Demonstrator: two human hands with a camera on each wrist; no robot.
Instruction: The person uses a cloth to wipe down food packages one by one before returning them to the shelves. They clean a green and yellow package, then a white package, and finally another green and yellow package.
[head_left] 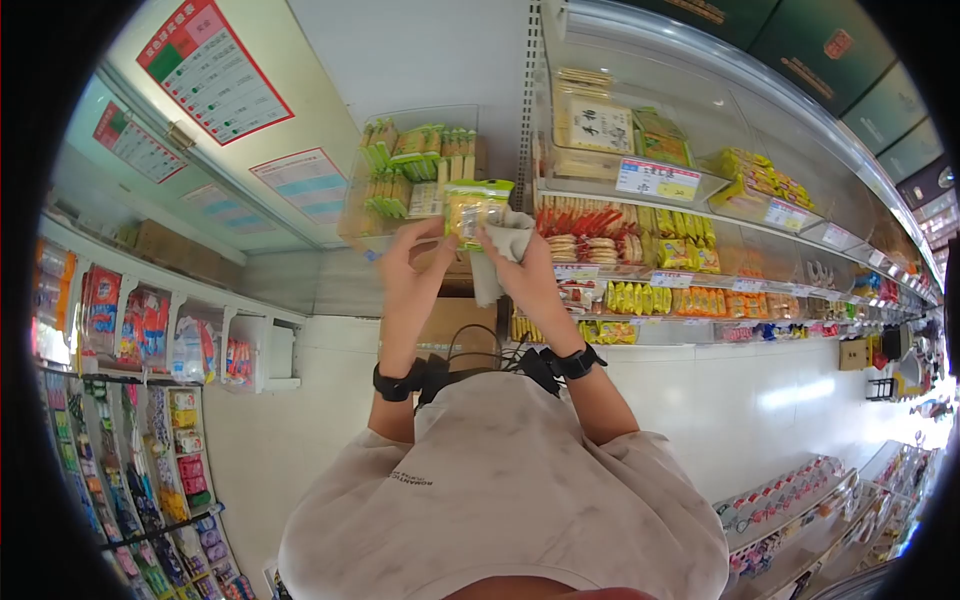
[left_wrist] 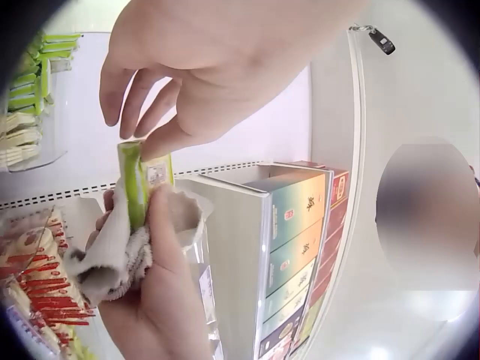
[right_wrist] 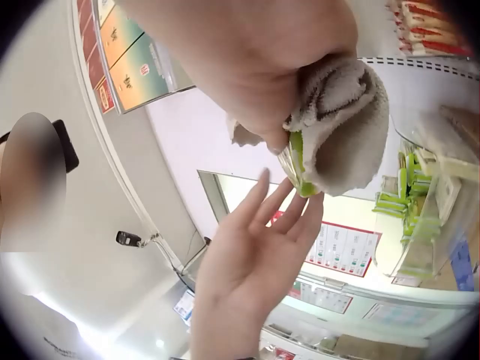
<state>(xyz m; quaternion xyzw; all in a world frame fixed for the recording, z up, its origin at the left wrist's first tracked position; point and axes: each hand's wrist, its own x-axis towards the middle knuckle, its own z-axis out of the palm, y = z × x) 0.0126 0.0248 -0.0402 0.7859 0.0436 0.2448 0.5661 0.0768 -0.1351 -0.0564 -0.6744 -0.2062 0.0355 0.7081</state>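
Note:
In the head view a green-and-yellow snack packet (head_left: 472,212) is held up between both hands, in front of the shelves. My right hand (head_left: 528,285) grips it by its right side, thumb on its front, together with a bunched grey-white cloth (head_left: 508,242). Part of the cloth hangs down below the packet. At the other side is my left hand (head_left: 412,268), its fingertips right at the packet's edge and its fingers spread rather than curled round it. The left wrist view shows the packet (left_wrist: 133,184) edge-on, with the cloth (left_wrist: 112,259) draped beside it.
A clear bin (head_left: 365,195) of similar green packets stands just behind the hands. On the right, tiered shelves (head_left: 690,205) hold wrapped snacks and price tags. Packaged goods hang on racks (head_left: 150,330) at the left. Boxed goods (left_wrist: 296,240) stand higher up.

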